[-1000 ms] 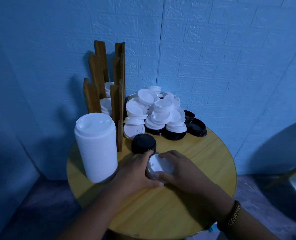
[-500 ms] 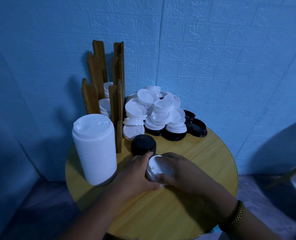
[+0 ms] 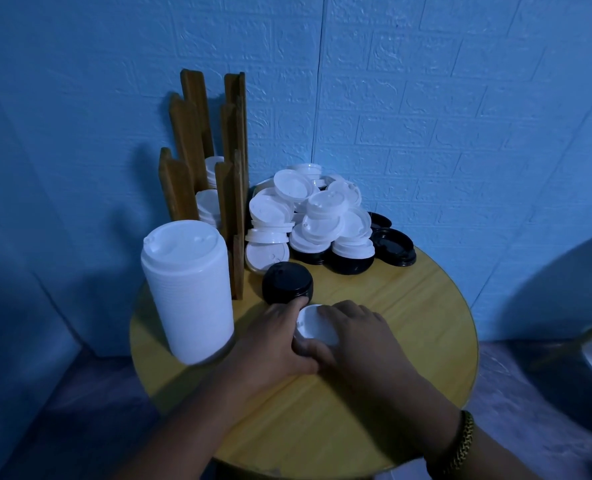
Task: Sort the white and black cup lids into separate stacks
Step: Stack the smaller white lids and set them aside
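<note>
one lid [image 3: 317,326] — left hand [image 3: 273,341], right hand [image 3: 361,337] gripping

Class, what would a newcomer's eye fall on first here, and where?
The tall white lid stack on the table's left side stands out most. A jumbled heap of white and black lids sits at the back. At centre, the left hand and right hand hold one white lid.

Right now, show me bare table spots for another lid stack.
Bare wood: the right side of the table, between the right hand and the rim, nearer than the loose black lids; also the near edge around the forearms. Crowded: the lid pile at back, and the wooden rack, tall white stack and black stack at left.
</note>
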A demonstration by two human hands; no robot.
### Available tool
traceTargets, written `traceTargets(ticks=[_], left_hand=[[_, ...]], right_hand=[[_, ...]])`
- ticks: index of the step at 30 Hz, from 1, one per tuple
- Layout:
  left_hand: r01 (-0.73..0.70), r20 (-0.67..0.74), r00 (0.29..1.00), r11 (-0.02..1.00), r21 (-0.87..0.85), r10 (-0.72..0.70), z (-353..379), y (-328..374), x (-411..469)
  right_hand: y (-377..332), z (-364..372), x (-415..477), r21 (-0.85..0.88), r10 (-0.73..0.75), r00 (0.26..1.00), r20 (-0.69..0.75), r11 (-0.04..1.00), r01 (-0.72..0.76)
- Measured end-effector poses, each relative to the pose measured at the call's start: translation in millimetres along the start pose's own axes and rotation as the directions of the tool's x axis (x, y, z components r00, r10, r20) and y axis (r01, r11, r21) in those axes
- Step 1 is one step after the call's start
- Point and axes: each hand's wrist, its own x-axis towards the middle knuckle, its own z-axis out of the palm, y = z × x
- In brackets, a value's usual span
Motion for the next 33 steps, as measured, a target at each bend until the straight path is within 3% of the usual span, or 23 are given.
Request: traceTargets(ticks=[5,11,17,21,25,33], left_hand=[[-0.008,0.027,1.0,1.0,0.004,0.008,-2.3,0.8,-2.6],[-0.024,0.043,0.999,0.998,-0.056,0.027,-5.8,3.5,-6.0],[-0.011,0.068,0.998,0.996,-0.085,0.016,-10.3,2.9,-5.1],[-0.009,0.1,0.995,0.995,-0.102,0.019,-11.4,-0.2,-4.2],[-0.029,0.063,0.997,0.992,-0.123,0.037,-9.3,-2.1,-4.6],[-0.042,0.048,0.998,0.997,-0.06,0.044,-7.1,0.4,-8.7]], right_hand=[[2.3,-3.5,1.1,0.067,-0.012,0.999,0.052,0.998,0.008],[23.6,-6.7,-1.3,0.47,-0.154,0.973,0.173,0.881,0.056],[35.7,-15.3,6.7,0.536,-0.237,0.94,0.244,0.841,0.074],[42.4,-17.2,10.9,0.552,-0.266,0.923,0.277,0.83,0.074],[40.3,-11.0,5.5,0.546,-0.178,0.957,0.23,0.837,0.024],[21.5,-8.3,-5.0,0.291,-0.151,0.985,0.089,0.949,0.119]])
